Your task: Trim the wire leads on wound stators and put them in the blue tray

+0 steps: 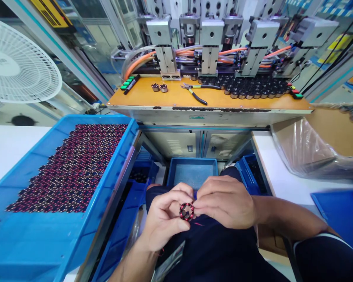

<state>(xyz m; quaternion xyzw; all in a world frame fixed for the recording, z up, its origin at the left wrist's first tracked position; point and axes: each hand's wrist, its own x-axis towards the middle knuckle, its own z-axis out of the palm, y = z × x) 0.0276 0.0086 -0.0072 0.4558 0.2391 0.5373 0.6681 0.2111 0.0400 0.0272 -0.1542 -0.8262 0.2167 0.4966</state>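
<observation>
Over my lap, my left hand (167,215) holds a small ring-shaped motor stator (181,212) with red windings and dark teeth, gripped between thumb and fingers. Its open centre faces the camera. My right hand (228,201) is closed, its thumb and fingertips pinched at the stator's right rim. Whether a thin wire end is also between those fingertips is hidden. A short pinkish-red strand (199,224) shows just below, against dark clothing.
At left, a blue tray (85,231) carries rows of similar stators (76,168). On the orange bench (153,102) ahead lie pliers (197,96), a marker (131,84), two metal rings (159,88) and many black-topped parts (253,88), beneath machine heads. A white fan (20,62) stands left.
</observation>
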